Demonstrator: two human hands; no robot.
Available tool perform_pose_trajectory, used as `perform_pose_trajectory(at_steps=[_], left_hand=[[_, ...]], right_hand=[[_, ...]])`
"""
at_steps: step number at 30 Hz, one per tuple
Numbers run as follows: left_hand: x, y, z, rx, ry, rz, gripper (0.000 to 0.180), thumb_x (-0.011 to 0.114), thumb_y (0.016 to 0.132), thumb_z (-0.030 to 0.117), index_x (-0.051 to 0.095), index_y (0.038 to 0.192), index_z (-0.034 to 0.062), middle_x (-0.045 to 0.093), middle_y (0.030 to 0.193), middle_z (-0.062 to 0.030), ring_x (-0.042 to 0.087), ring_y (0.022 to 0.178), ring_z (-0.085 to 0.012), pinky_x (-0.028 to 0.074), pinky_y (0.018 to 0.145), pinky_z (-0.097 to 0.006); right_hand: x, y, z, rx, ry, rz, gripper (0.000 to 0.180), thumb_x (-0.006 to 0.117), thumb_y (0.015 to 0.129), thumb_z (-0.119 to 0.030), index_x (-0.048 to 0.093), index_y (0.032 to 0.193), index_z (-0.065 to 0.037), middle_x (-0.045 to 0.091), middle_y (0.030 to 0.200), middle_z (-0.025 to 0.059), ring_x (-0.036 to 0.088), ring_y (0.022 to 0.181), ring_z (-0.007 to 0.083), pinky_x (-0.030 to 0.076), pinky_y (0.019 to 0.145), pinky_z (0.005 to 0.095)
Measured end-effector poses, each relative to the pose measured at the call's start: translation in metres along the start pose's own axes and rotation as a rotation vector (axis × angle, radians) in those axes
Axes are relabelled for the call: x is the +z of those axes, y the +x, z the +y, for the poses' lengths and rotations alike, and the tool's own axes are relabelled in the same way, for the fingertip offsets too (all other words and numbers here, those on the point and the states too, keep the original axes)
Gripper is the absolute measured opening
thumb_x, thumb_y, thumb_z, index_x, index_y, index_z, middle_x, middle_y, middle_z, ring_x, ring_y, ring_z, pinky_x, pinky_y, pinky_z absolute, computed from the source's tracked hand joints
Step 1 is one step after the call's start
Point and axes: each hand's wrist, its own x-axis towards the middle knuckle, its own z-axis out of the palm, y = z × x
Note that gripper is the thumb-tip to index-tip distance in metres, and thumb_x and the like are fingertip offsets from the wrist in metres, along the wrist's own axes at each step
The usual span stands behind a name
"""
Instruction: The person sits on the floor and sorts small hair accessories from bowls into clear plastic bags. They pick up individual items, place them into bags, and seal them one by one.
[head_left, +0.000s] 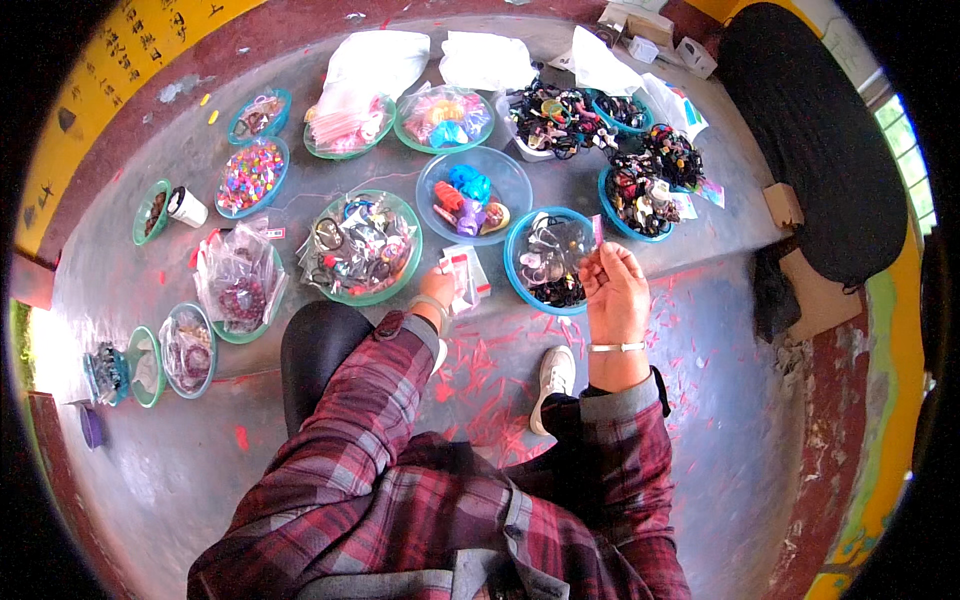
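My right hand [614,290] is raised above the grey step, its fingers pinched on a small clear plastic packet [590,240] held over a blue bowl [520,272] of packaged dark trinkets. A metal bangle sits on that wrist. My left hand [437,288] reaches down to a little stack of clear packets with red tops [466,275] lying on the step between two bowls, and its fingers rest on them. Both sleeves are red plaid.
Many bowls of beads, hair ties and toys cover the step: a green bowl of packets [402,280], a clear bowl of bright toys [505,170], bead bowls [250,178] at left. White bags [375,60] lie behind. A black cloth [810,140] lies right. My white shoe [553,380] stands below.
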Motion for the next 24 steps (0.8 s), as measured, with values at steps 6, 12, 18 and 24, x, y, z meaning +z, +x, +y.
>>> perform_pose_trajectory(at_steps=[6, 12, 18, 24], left_hand=[[0.028, -0.046, 0.039, 0.551, 0.776, 0.205, 0.019, 0.047, 0.085, 0.014, 0.055, 0.093, -0.0004, 0.061, 0.076, -0.0153, 0.062, 0.070, -0.0226, 0.049, 0.057, -0.036], [0.063, -0.073, 0.097, 0.318, 0.274, -0.240, 0.038, 0.044, 0.090, 0.034, 0.058, 0.096, -0.0006, 0.063, 0.093, -0.0083, 0.058, 0.085, -0.0133, 0.044, 0.075, -0.029], [0.098, -0.161, 0.194, 0.410, 0.294, -0.886, 0.034, 0.052, 0.087, 0.034, 0.061, 0.094, 0.0022, 0.060, 0.081, -0.0028, 0.056, 0.080, -0.0085, 0.042, 0.070, -0.023], [0.097, -0.181, 0.177, 0.249, 0.404, -0.842, 0.022, 0.057, 0.085, 0.022, 0.062, 0.091, 0.0005, 0.058, 0.071, -0.0001, 0.056, 0.066, -0.0087, 0.044, 0.064, -0.021]], right_hand=[[0.002, 0.003, 0.011, 0.066, -0.031, -0.002, 0.005, 0.056, 0.084, -0.010, 0.056, 0.081, -0.006, 0.056, 0.069, 0.0035, 0.055, 0.060, 0.0131, 0.047, 0.057, 0.0238], [0.008, -0.004, 0.002, 0.065, -0.190, -0.100, 0.005, 0.058, 0.083, -0.010, 0.057, 0.081, -0.005, 0.058, 0.069, 0.0029, 0.056, 0.060, 0.0120, 0.047, 0.055, 0.0225], [0.005, -0.009, -0.017, -0.063, -0.489, -0.138, 0.006, 0.058, 0.083, -0.010, 0.058, 0.082, -0.004, 0.059, 0.068, 0.0022, 0.056, 0.059, 0.0094, 0.046, 0.054, 0.0204], [0.011, -0.014, -0.020, -0.052, -0.513, -0.173, 0.007, 0.059, 0.082, -0.010, 0.059, 0.083, -0.003, 0.059, 0.069, 0.0016, 0.056, 0.061, 0.0083, 0.045, 0.055, 0.0190]])
